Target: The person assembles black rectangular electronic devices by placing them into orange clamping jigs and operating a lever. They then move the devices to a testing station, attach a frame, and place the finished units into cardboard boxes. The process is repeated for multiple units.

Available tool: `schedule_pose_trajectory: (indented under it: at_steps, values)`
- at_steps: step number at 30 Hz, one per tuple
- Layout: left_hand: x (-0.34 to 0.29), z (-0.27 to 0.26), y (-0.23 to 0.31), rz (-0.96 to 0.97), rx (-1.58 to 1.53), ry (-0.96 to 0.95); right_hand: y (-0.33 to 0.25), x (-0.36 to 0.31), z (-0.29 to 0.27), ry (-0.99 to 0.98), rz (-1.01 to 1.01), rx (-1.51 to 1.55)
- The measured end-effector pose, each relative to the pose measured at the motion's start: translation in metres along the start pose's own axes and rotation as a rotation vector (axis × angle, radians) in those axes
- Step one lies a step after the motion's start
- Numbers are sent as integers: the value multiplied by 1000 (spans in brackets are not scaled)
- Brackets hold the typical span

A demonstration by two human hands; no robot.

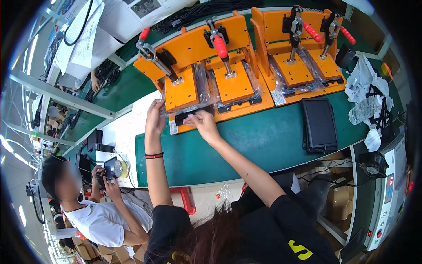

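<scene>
- The thing being handled is a clear plastic bag with a flat black part inside it, sitting at the near edge of the left orange press jig, right under the leftmost orange pad.
- Left hand is up at the bag's left end, fingers curled and pinching the plastic there. Can't really see the fingertips, they're behind the film and the hand itself.
- Right hand is on the near side of the black part, fingers bent down and closed on its edge. How tight the grip is, hard to say from here.
- There's a red and black band on the left wrist.
- The jig has red-handled toggle clamps; the left one is tilted off to the side, the middle one is pressing down on its pad with another bagged part under it.
- A second orange jig stands to the right, two more clamps, bagged parts under those too.
- Near right of that on the green bench: a black tray-like case, then crumpled white wrapping and a clear bottle, partly tangled together so it's hard to sort out.
- Far side: black cables, cut off by the frame.
- Near left, another person in a white shirt is holding something small and dark; can't make it out.
</scene>
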State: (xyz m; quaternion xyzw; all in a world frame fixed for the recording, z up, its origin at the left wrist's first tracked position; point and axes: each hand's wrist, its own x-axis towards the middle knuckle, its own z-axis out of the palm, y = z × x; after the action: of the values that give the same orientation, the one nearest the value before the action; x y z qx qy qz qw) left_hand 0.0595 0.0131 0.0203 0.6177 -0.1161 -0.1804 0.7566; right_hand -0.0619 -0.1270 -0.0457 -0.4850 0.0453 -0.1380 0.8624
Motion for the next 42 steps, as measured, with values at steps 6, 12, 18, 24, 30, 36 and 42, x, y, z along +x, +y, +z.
schedule_pose_trajectory:
  at_steps: [6, 12, 18, 24, 30, 36, 42]
  values:
    - [13, 12, 15, -457, -612, -246, 0, 3, 6, 33, 26, 190]
    - [39, 7, 14, -453, -475, -307, 12, -43, 15, 100, 57, 291]
    - [16, 6, 72, 392, 1055, 526, -20, -185, -25, 68, 145, 258]
    - [99, 65, 166, 808, 801, 218, -50, -214, -52, 136, 334, 212]
    - [54, 82, 239, 646, -567, -970, -71, -235, -85, 47, 457, 3]
    - [25, 122, 170, 640, 934, -583, -66, -251, -91, 120, 436, -47]
    - [12, 134, 135, 779, 1460, -382, -72, -241, -85, 56, 394, -101]
